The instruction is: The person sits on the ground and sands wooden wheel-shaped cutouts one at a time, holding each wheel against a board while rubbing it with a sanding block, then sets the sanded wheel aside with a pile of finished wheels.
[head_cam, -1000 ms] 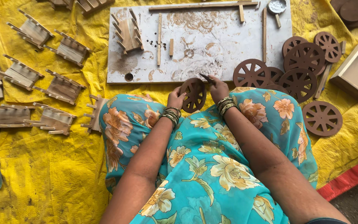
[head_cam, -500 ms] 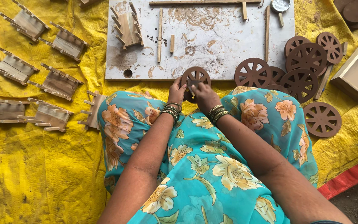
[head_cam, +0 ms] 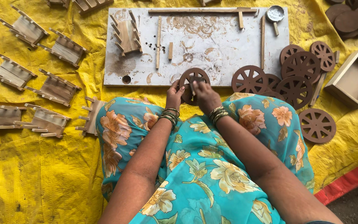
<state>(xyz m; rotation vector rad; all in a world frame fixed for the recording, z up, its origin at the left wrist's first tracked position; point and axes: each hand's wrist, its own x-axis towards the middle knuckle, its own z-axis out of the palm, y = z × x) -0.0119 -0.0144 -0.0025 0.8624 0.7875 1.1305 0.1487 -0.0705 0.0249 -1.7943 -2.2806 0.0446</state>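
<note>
Both hands hold one brown spoked wooden wheel [head_cam: 194, 76] at the near edge of the white work board [head_cam: 212, 45]. My left hand [head_cam: 174, 94] grips the wheel's left rim. My right hand [head_cam: 205, 95] presses on the wheel's middle with a small dark tool between its fingers. Both wrists carry bangles. My knees, in a turquoise flowered cloth, lie right under the hands.
A pile of brown spoked wheels [head_cam: 297, 79] lies right of the board, one wheel [head_cam: 317, 125] apart. A wooden box [head_cam: 355, 79] stands far right. Several small wooden cart frames [head_cam: 56, 89] cover the yellow sheet [head_cam: 34, 174] at left. Sticks and a small round tin [head_cam: 275, 14] rest on the board.
The wheel and both hands have moved up from my lap to the board's near edge. My right hand has shifted onto the wheel's middle.
</note>
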